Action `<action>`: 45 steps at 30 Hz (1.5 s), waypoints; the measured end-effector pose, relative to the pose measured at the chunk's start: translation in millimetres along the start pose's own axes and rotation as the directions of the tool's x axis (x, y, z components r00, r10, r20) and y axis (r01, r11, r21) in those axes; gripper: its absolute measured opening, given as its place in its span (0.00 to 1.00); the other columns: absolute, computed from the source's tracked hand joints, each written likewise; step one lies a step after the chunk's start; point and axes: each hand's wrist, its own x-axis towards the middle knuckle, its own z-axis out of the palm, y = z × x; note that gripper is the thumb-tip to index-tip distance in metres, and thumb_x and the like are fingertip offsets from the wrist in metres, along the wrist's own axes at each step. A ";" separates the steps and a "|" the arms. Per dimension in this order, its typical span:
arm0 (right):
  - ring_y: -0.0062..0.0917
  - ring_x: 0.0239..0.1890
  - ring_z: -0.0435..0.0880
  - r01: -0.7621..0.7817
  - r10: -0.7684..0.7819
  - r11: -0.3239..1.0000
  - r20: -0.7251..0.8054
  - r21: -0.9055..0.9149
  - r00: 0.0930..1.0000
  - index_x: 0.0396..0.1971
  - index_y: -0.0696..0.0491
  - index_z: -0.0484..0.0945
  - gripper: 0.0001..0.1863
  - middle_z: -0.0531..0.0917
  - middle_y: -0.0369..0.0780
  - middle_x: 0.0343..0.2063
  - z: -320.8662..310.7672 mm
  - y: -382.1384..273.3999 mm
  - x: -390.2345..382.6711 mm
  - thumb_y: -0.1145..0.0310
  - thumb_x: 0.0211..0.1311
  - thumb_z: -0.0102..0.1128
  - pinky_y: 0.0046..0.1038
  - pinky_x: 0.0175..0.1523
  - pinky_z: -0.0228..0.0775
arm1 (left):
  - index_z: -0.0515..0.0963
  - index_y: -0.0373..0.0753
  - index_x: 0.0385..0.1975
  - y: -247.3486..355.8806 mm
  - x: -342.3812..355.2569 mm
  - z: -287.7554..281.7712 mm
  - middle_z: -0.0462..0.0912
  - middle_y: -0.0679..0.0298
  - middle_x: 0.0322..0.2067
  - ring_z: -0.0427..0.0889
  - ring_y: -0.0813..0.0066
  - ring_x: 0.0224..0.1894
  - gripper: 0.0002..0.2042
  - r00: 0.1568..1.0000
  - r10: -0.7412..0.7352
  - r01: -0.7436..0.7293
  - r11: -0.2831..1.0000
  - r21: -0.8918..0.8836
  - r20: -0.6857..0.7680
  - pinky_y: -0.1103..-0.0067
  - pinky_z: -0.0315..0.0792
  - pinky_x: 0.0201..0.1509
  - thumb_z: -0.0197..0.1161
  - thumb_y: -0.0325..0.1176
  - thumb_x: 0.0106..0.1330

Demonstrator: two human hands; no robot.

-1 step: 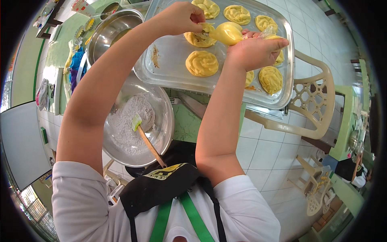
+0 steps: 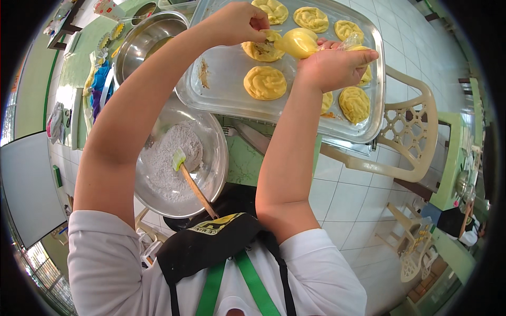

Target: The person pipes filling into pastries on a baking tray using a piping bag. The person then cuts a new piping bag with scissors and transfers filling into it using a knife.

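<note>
Tray (image 2: 224, 76): metal, serving as ref.; carrying swirled yellow mounds (image 2: 265, 82).
L hand (image 2: 240, 23): reaching over tray's far-L part; thumb + fingertips bunching together at the split mound (image 2: 261, 51); whether pinching it, can't tell.
R hand (image 2: 337, 66): hanging over tray's R half; fingers clamping round the piping bag (image 2: 299, 43).
Piping bag: clear, w/ yellow contents; bulging btwn hands, above tray.
Split mound: resting on tray, under L fingertips; brown matter showing.
Bowl (image 2: 220, 184): steel, standing on wearer's side of tray, to L; holding white powder (image 2: 176, 142) + spatula (image 2: 196, 190).
Fork (image 2: 229, 130): lying nr tray's near edge.
Chair (image 2: 408, 124): standing R of tray.
</note>
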 end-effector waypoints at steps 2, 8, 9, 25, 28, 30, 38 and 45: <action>0.20 0.16 0.61 0.006 -0.006 1.000 0.017 -0.015 1.000 0.54 0.61 0.59 0.31 0.62 0.34 0.15 3.1 2.1 -1.6 0.44 0.71 0.37 0.26 0.26 0.66 | 0.82 0.34 0.29 -7.5 -4.0 4.3 0.83 0.56 0.24 0.82 0.68 0.26 0.13 0.998 0.035 -0.037 0.999 -0.036 -0.051 0.75 0.74 0.33 0.67 0.40 0.55; 0.22 0.17 0.62 0.030 -0.031 0.997 -0.003 -0.071 1.000 0.54 0.62 0.59 0.31 0.64 0.36 0.17 6.3 3.2 -2.2 0.45 0.71 0.38 0.26 0.26 0.65 | 0.81 0.33 0.31 -9.6 -1.8 -0.5 0.83 0.55 0.25 0.81 0.68 0.27 0.14 0.999 0.039 -0.041 0.997 -0.070 -0.027 0.74 0.74 0.33 0.67 0.39 0.55; 0.22 0.17 0.63 0.038 -0.040 0.996 -0.024 -0.081 0.999 0.54 0.62 0.59 0.32 0.65 0.37 0.18 6.2 3.7 -1.0 0.45 0.71 0.39 0.26 0.26 0.65 | 0.81 0.33 0.31 -9.8 -1.5 0.2 0.83 0.55 0.25 0.81 0.68 0.26 0.14 0.999 0.037 -0.039 0.996 -0.077 -0.025 0.74 0.74 0.33 0.67 0.39 0.55; 0.22 0.16 0.64 0.105 -0.104 0.993 0.036 -0.051 0.994 0.42 0.60 0.65 0.26 0.67 0.37 0.19 4.7 23.5 3.4 0.46 0.71 0.40 0.25 0.19 0.60 | 0.69 0.36 0.58 11.1 4.8 -7.1 0.78 0.53 0.49 0.77 0.60 0.51 0.34 0.972 0.148 -0.128 0.985 -0.117 0.184 0.72 0.70 0.55 0.68 0.40 0.47; 0.23 0.16 0.66 0.124 -0.121 0.987 0.035 -0.098 0.992 0.42 0.60 0.66 0.28 0.68 0.37 0.19 7.7 19.6 -3.0 0.45 0.71 0.38 0.25 0.19 0.61 | 0.65 0.34 0.60 29.0 14.6 -14.1 0.75 0.52 0.52 0.74 0.61 0.55 0.39 0.925 0.177 -0.113 0.973 -0.201 0.337 0.73 0.65 0.60 0.71 0.41 0.46; 0.23 0.17 0.69 0.168 -0.161 0.976 0.060 -0.137 0.985 0.42 0.61 0.67 0.30 0.70 0.38 0.20 6.3 19.3 -3.7 0.44 0.71 0.35 0.24 0.21 0.63 | 0.66 0.33 0.59 34.1 23.9 -13.5 0.75 0.52 0.51 0.74 0.61 0.54 0.39 0.887 0.218 -0.201 0.976 -0.085 0.407 0.73 0.66 0.59 0.72 0.43 0.47; 0.24 0.20 0.65 0.341 -0.356 0.907 -0.020 -0.247 0.934 0.24 0.63 0.74 0.26 0.71 0.38 0.16 13.9 5.2 -4.3 0.54 0.72 0.45 0.29 0.29 0.60 | 0.61 0.34 0.61 47.7 43.7 -15.7 0.75 0.49 0.53 0.74 0.58 0.54 0.37 0.822 0.176 -0.290 0.948 0.131 0.542 0.71 0.66 0.58 0.69 0.45 0.55; 0.24 0.22 0.69 0.329 -0.338 0.937 -0.062 -0.120 0.939 0.29 0.66 0.77 0.26 0.76 0.40 0.19 16.9 13.0 -1.4 0.56 0.72 0.46 0.28 0.29 0.61 | 0.62 0.34 0.61 49.8 33.7 -11.7 0.76 0.50 0.52 0.73 0.59 0.55 0.36 0.883 0.070 -0.196 0.954 0.229 0.464 0.71 0.65 0.58 0.69 0.45 0.57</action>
